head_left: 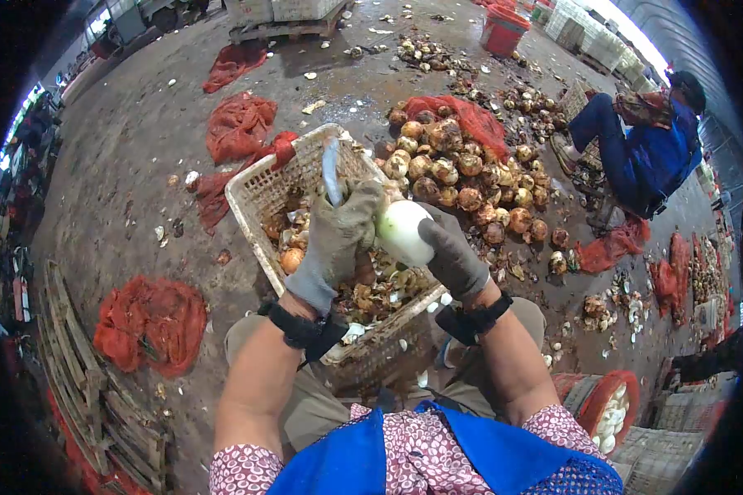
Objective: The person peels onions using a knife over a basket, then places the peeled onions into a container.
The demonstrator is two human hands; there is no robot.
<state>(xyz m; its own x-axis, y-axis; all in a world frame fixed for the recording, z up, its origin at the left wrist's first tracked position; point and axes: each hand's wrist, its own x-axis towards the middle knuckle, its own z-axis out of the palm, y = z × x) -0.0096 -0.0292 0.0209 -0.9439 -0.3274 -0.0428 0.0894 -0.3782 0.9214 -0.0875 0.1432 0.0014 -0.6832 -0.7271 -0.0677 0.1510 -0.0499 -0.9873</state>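
My left hand [338, 239], in a grey glove, is closed round a knife whose pale blade [331, 169] points up and away. A peeled white onion [405, 233] sits between my two hands, above the crate. My right hand [456, 254], also gloved, grips the onion from its right side. Below them stands a dirty white plastic crate [251, 216] with onion skins and several onions inside. Just beyond the crate lies a heap of unpeeled onions [470, 177], partly covered by red netting.
Red net bags [151, 324] lie on the ground at the left, near a wooden pallet [91, 388]. A co-worker [648, 153] sits at the right. A red basket [611, 412] of peeled onions stands at the lower right; a red bucket [504, 31] is farther off.
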